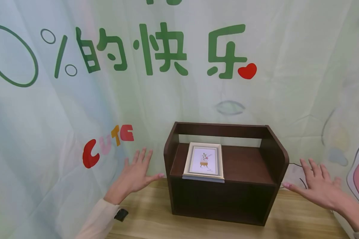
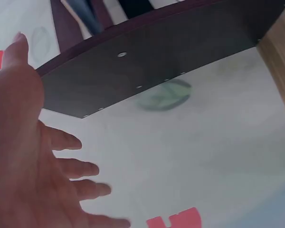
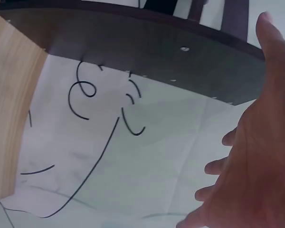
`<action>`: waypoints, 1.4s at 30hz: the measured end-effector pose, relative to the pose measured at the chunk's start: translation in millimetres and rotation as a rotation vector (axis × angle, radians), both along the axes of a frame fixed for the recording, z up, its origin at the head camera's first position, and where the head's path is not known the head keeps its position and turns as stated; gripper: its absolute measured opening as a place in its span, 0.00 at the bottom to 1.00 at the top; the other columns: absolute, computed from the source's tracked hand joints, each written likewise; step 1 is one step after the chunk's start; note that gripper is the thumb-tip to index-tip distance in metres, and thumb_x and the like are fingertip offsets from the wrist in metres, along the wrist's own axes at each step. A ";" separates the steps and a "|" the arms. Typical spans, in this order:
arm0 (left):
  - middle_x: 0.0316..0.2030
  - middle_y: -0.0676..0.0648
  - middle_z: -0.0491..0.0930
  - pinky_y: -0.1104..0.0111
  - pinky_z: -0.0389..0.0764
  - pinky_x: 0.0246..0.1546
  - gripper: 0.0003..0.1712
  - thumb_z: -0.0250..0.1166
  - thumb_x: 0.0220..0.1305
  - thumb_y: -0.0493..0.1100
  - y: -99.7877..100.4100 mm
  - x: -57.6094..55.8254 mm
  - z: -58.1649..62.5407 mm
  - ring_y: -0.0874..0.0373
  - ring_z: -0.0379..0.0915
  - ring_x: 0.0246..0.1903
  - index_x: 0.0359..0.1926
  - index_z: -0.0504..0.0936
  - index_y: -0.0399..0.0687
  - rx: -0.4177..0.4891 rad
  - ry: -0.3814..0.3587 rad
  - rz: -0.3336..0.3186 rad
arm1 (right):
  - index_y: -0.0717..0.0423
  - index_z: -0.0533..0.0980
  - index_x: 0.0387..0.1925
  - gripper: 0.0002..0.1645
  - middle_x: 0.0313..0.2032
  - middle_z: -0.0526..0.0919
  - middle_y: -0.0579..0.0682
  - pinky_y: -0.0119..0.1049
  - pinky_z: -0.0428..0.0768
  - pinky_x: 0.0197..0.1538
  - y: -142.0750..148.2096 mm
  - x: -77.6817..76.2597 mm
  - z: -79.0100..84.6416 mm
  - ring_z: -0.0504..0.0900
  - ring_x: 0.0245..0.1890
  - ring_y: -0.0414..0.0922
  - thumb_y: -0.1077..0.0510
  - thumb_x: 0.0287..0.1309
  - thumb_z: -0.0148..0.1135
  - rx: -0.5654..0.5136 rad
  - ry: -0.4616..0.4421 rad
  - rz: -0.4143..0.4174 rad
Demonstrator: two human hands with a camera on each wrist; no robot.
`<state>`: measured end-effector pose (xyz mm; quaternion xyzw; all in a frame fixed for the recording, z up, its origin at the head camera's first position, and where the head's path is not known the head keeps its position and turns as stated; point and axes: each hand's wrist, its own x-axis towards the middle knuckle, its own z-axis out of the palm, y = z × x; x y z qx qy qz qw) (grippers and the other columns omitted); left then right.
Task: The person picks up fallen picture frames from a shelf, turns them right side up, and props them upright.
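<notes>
A dark brown two-tier shelf [image 1: 242,202] stands on the wooden table. On its upper board lies a cream picture frame [image 1: 188,163] with a plant drawing, its lower edge reaching the board's front. To the left of the shelf my left hand [image 1: 134,176] hovers with fingers spread and holds nothing. My right hand [image 1: 320,182] is held out in the same way on the right side. Both wrist views look along the shelf's side panels [image 2: 152,61], with the left palm [image 2: 19,156] and right palm [image 3: 256,166] apart from them.
A printed cloth [image 1: 182,96] with green characters hangs behind the shelf and along the sides. The wood-grain tabletop [image 1: 143,212] stretches in front. A black band [image 1: 121,215] sits at the left wrist. The shelf's lower compartment opens forward.
</notes>
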<state>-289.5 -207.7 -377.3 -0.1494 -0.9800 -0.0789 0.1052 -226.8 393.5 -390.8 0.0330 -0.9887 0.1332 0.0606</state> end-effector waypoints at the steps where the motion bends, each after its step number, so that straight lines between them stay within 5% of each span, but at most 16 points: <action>1: 0.82 0.30 0.52 0.24 0.58 0.71 0.63 0.58 0.65 0.79 -0.3 1.3 1.3 0.27 0.49 0.80 0.83 0.54 0.39 0.009 0.017 -0.012 | 0.63 0.30 0.83 0.70 0.78 0.36 0.82 0.92 0.43 0.55 -1.1 0.4 0.6 0.37 0.72 0.89 0.25 0.68 0.56 0.006 0.022 0.006; 7: 0.78 0.31 0.63 0.40 0.74 0.70 0.59 0.63 0.67 0.73 -1.8 11.8 12.5 0.33 0.65 0.75 0.81 0.57 0.37 0.100 0.085 -0.065 | 0.70 0.40 0.82 0.68 0.74 0.47 0.85 0.84 0.50 0.64 -8.2 2.1 6.4 0.45 0.71 0.88 0.31 0.66 0.64 -0.007 0.160 0.049; 13: 0.66 0.38 0.79 0.45 0.83 0.60 0.50 0.65 0.70 0.69 5.2 24.3 22.8 0.41 0.79 0.63 0.78 0.65 0.40 0.163 0.172 -0.087 | 0.67 0.39 0.83 0.69 0.76 0.46 0.83 0.82 0.46 0.69 -23.3 10.0 17.3 0.46 0.72 0.85 0.34 0.64 0.68 -0.061 0.216 0.079; 22: 0.47 0.47 0.85 0.62 0.87 0.38 0.21 0.73 0.68 0.50 22.3 39.3 30.0 0.55 0.85 0.41 0.57 0.85 0.46 0.250 0.399 -0.225 | 0.61 0.50 0.82 0.64 0.78 0.51 0.75 0.78 0.70 0.54 -56.5 24.2 40.2 0.63 0.67 0.78 0.39 0.61 0.75 -0.100 0.329 0.143; 28: 0.48 0.45 0.82 0.66 0.88 0.37 0.18 0.76 0.64 0.41 40.1 42.8 27.4 0.58 0.84 0.35 0.53 0.86 0.40 0.315 0.494 -0.379 | 0.64 0.62 0.77 0.54 0.75 0.61 0.71 0.71 0.80 0.49 -78.9 25.5 46.6 0.75 0.61 0.73 0.40 0.61 0.75 -0.023 0.397 0.200; 36: 0.55 0.38 0.84 0.61 0.90 0.48 0.27 0.77 0.63 0.50 72.2 41.4 27.3 0.48 0.87 0.48 0.57 0.85 0.37 0.091 0.521 -0.337 | 0.64 0.59 0.79 0.53 0.76 0.63 0.67 0.63 0.84 0.55 -117.2 12.4 54.0 0.79 0.64 0.68 0.39 0.67 0.69 0.004 0.341 0.306; 42: 0.71 0.35 0.75 0.56 0.85 0.62 0.43 0.63 0.74 0.63 103.3 34.4 29.2 0.44 0.78 0.68 0.73 0.72 0.33 -0.071 0.333 -0.316 | 0.66 0.58 0.79 0.54 0.75 0.67 0.70 0.66 0.78 0.66 -138.7 -11.1 58.6 0.72 0.71 0.69 0.37 0.69 0.67 0.026 0.287 0.321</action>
